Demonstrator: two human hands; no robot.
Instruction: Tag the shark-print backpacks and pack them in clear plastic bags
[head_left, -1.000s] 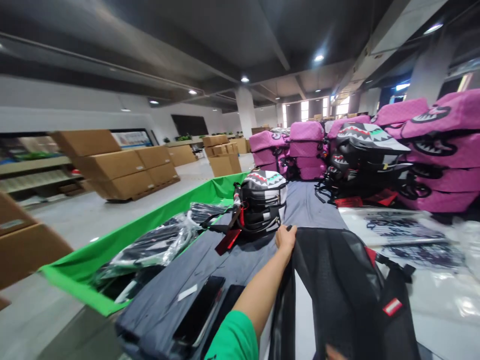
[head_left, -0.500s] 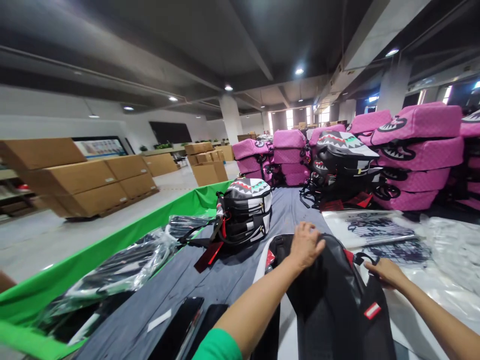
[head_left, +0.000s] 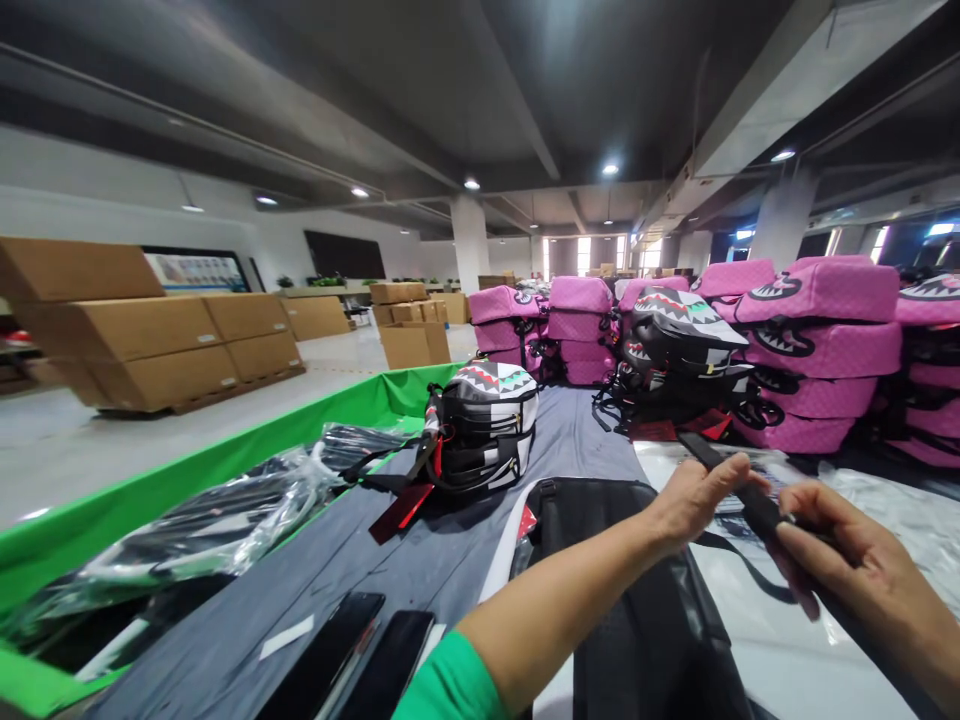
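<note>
Pinching a black webbing strap (head_left: 759, 510) from both sides, the left hand (head_left: 701, 500) and the right hand (head_left: 851, 550) hold it in a narrow, closed grip, the strap's free end sticking out beyond the left hand. The strap sits just above and to the right of a black backpack (head_left: 645, 620), which lies flat under the left forearm, and a thin black cord (head_left: 739, 560) runs below the hands near the backpack's edge.

To the left of the backpack spreads a grey cloth (head_left: 225, 610) with two flat black slabs (head_left: 322, 655) on it; what they are is hard to tell. Further left of it, plastic-wrapped black items (head_left: 217, 530) lie in a bin lined with green fabric (head_left: 225, 460). Ahead of the backpack, a grey, black and white backpack with a zigzag shark mouth (head_left: 487, 430) stands upright on the cloth. Right of it lies clear plastic sheeting (head_left: 892, 490). Well beyond it rise stacks of pink backpacks (head_left: 817, 340), and cardboard cartons (head_left: 150, 335) sit on a pallet far off to its left.
</note>
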